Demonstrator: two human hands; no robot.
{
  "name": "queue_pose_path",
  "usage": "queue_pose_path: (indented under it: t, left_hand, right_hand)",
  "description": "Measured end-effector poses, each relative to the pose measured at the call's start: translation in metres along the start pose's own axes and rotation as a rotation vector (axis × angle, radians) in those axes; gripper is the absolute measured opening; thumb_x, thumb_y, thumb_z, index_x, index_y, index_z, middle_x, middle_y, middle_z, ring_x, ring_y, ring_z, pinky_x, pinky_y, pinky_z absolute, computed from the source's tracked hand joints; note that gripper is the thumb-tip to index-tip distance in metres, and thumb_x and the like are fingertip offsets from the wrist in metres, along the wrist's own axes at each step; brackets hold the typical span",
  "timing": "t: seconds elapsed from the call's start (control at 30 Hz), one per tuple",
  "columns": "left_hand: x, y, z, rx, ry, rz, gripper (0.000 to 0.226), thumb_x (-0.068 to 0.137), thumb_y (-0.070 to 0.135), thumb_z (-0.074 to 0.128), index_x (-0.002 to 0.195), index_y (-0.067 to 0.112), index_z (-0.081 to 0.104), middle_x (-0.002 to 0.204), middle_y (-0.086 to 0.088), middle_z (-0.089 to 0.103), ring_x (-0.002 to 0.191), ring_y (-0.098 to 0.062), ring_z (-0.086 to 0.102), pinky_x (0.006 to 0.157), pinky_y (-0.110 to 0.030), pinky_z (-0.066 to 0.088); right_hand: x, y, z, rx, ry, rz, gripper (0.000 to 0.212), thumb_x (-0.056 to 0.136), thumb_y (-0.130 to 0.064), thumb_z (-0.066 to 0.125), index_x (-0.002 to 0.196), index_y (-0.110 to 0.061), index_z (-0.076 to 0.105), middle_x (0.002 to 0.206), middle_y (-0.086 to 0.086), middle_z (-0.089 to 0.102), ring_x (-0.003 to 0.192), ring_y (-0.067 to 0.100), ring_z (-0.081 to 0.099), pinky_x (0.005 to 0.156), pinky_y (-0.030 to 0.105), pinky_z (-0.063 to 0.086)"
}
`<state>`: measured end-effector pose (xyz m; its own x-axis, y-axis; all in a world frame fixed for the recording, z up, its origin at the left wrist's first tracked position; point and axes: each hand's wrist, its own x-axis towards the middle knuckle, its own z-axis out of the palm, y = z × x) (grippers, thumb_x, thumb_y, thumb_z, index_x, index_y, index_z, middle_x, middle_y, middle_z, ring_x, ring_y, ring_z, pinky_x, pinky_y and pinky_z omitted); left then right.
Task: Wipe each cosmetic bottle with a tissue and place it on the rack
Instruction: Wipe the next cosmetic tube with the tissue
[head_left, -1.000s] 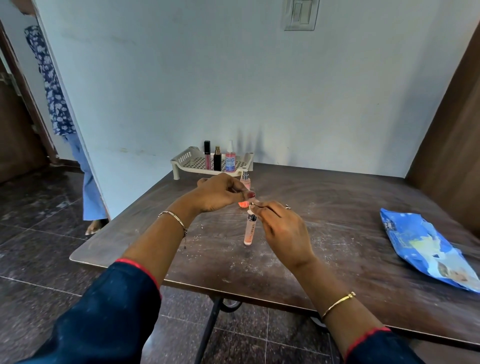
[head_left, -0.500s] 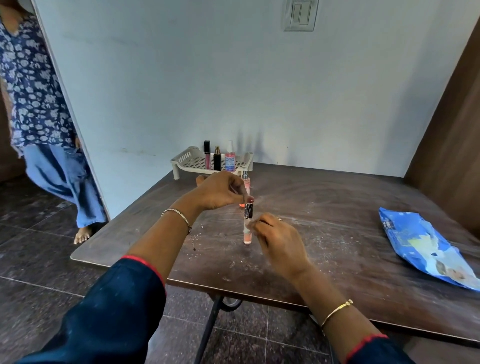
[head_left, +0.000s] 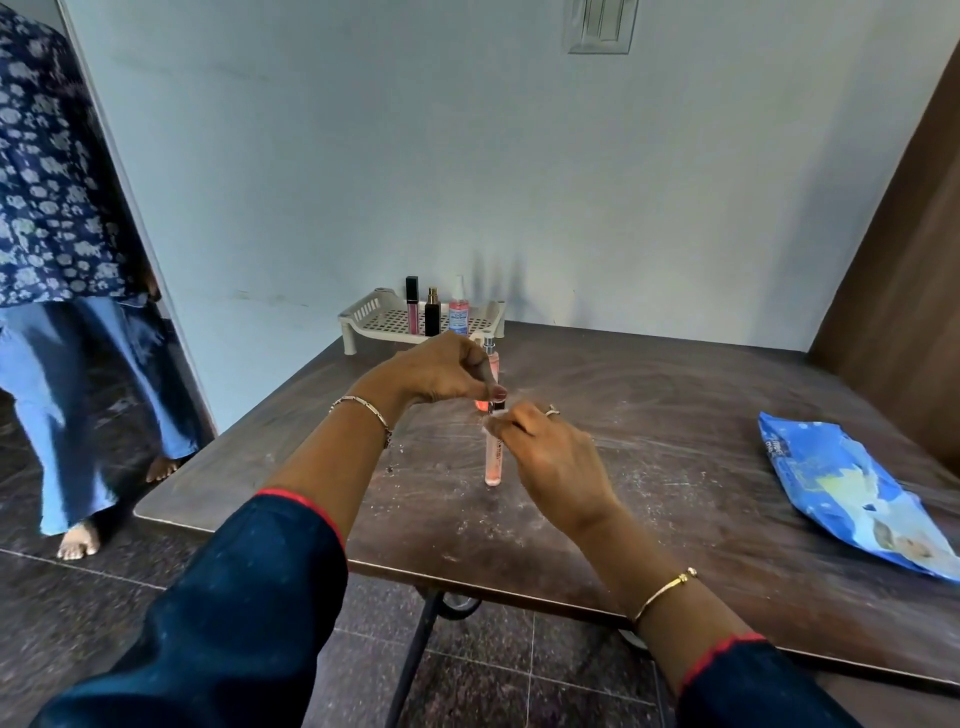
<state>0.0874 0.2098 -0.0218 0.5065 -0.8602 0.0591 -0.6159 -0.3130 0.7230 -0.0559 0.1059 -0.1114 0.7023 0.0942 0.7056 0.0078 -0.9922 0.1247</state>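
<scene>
Head view: left hand (head_left: 436, 371) pinches the bottle (head_left: 492, 462) top; right hand (head_left: 556, 457), pinching tissue (head_left: 491, 422), has slid upward.

The slim bottle (head_left: 493, 462) was pale pink with a dark cap. The rack (head_left: 370, 316) was cream, grid-patterned; the worktop (head_left: 675, 395) dark brown, speckled white. The packet (head_left: 831, 478) was blue, perhaps with yellow print.

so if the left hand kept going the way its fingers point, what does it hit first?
The slim pink tube: the left hand pinches its dark top now. Pushed on rightward, it would probably meet the right hand just beyond, though depth is unclear.
</scene>
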Motion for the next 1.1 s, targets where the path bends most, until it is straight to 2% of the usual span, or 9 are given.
queue_pose_path:
  t: [0.13, 0.23, 0.33, 0.43, 0.6, 0.7, 0.87, 0.97, 1.1]
  left_hand:
    - [0.002, 0.000, 0.000, 0.006, -0.012, -0.002, 0.018, 0.077, 0.019, 0.078, 0.077, 0.004, 0.068, 0.058, 0.011, 0.062, 0.053, 0.004, 0.052, 0.054, -0.008, 0.040]
    - [-0.001, 0.000, -0.002, 0.016, -0.015, -0.008, 0.024, 0.077, 0.020, 0.078, 0.081, -0.002, 0.068, 0.063, 0.003, 0.061, 0.063, -0.010, 0.050, 0.059, -0.018, 0.041]
    - [-0.002, 0.000, -0.001, 0.004, -0.011, -0.005, 0.029, 0.077, 0.021, 0.078, 0.084, -0.005, 0.068, 0.070, -0.007, 0.060, 0.069, -0.017, 0.049, 0.065, -0.025, 0.042]
    - [0.000, 0.000, -0.002, 0.005, -0.030, -0.012, 0.025, 0.077, 0.020, 0.078, 0.083, -0.002, 0.068, 0.071, -0.004, 0.064, 0.070, -0.014, 0.055, 0.068, -0.023, 0.046]
    - [0.003, 0.002, -0.002, 0.018, -0.050, -0.029, 0.020, 0.077, 0.018, 0.077, 0.084, 0.001, 0.069, 0.073, -0.001, 0.067, 0.068, -0.008, 0.059, 0.066, -0.018, 0.046]
    - [0.003, 0.002, -0.003, 0.021, -0.046, -0.033, 0.024, 0.077, 0.019, 0.077, 0.087, -0.001, 0.069, 0.074, -0.001, 0.067, 0.068, -0.007, 0.058, 0.066, -0.017, 0.044]
    - [0.000, -0.001, -0.001, 0.006, -0.025, -0.022, 0.030, 0.076, 0.022, 0.078, 0.087, -0.004, 0.068, 0.074, -0.006, 0.062, 0.070, -0.012, 0.052, 0.065, -0.018, 0.044]
    - [0.000, -0.002, 0.000, -0.014, -0.024, -0.023, 0.029, 0.075, 0.022, 0.078, 0.086, -0.003, 0.068, 0.078, -0.011, 0.062, 0.075, -0.017, 0.052, 0.074, -0.029, 0.045]
    - [0.001, -0.002, 0.000, -0.005, -0.028, -0.024, 0.024, 0.076, 0.021, 0.078, 0.083, 0.000, 0.068, 0.072, -0.003, 0.062, 0.070, -0.011, 0.053, 0.069, -0.020, 0.045]
  right_hand:
    - [-0.021, -0.006, 0.008, -0.029, -0.244, -0.061, 0.031, 0.077, -0.007, 0.072, 0.107, -0.013, 0.065, 0.103, 0.001, 0.058, 0.079, 0.018, 0.059, 0.053, 0.030, 0.054]
    - [-0.024, -0.008, 0.013, 0.002, -0.399, -0.023, 0.029, 0.091, -0.006, 0.052, 0.117, -0.012, 0.063, 0.120, 0.002, 0.053, 0.095, 0.023, 0.057, 0.071, 0.036, 0.055]
    - [-0.015, -0.005, 0.010, 0.015, -0.336, -0.012, 0.025, 0.084, -0.005, 0.063, 0.107, -0.015, 0.068, 0.110, 0.001, 0.057, 0.084, 0.023, 0.060, 0.062, 0.038, 0.056]
    - [-0.001, 0.000, 0.003, 0.056, -0.169, 0.034, 0.021, 0.076, -0.008, 0.076, 0.095, -0.014, 0.070, 0.096, 0.003, 0.061, 0.065, 0.022, 0.060, 0.047, 0.034, 0.052]
    - [0.009, 0.004, -0.003, 0.044, 0.011, -0.001, 0.008, 0.085, -0.014, 0.068, 0.093, -0.013, 0.068, 0.093, 0.003, 0.064, 0.064, 0.021, 0.058, 0.048, 0.032, 0.049]
    - [-0.001, 0.005, 0.005, 0.049, -0.035, -0.022, 0.011, 0.083, -0.010, 0.070, 0.093, -0.012, 0.067, 0.093, 0.003, 0.062, 0.062, 0.022, 0.057, 0.046, 0.034, 0.048]
    - [-0.017, 0.004, 0.019, 0.049, -0.246, -0.033, 0.024, 0.071, -0.007, 0.079, 0.091, -0.017, 0.071, 0.095, -0.002, 0.063, 0.063, 0.018, 0.059, 0.047, 0.032, 0.053]
    - [-0.018, 0.004, 0.020, 0.063, -0.332, -0.017, 0.023, 0.073, -0.005, 0.076, 0.093, -0.017, 0.072, 0.098, -0.002, 0.063, 0.068, 0.019, 0.061, 0.050, 0.032, 0.054]
    - [-0.011, 0.002, 0.014, 0.068, -0.269, -0.017, 0.019, 0.081, -0.010, 0.071, 0.099, -0.014, 0.068, 0.100, 0.001, 0.063, 0.069, 0.022, 0.062, 0.053, 0.036, 0.054]
